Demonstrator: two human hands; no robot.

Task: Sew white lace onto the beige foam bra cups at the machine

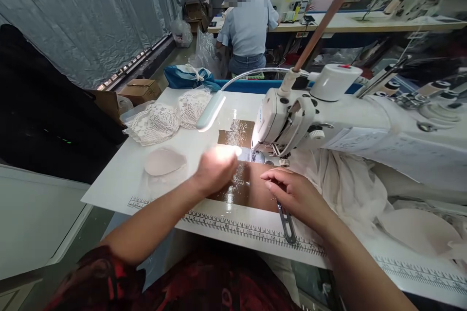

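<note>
I sit at a white sewing machine (pixel 328 121) on a white table (pixel 120 180). My left hand (pixel 215 170) reaches toward the needle area under the bright lamp (pixel 211 112); its fingers are washed out by the glare. My right hand (pixel 295 192) rests on the brown plate (pixel 251 189) in front of the needle, fingers curled, and a metal tool like snips or tweezers (pixel 286 221) sticks out from under it toward the ruler edge. White fabric (pixel 343 184) lies bunched to the right of the machine.
A pale foam cup (pixel 165 161) and lace pieces (pixel 156 124) lie at the table's left. Another cup (pixel 419 231) sits at the right. A blue bag (pixel 189 77) and cardboard boxes (pixel 140 90) stand behind. A person in a light blue shirt (pixel 248 29) sits at a far table.
</note>
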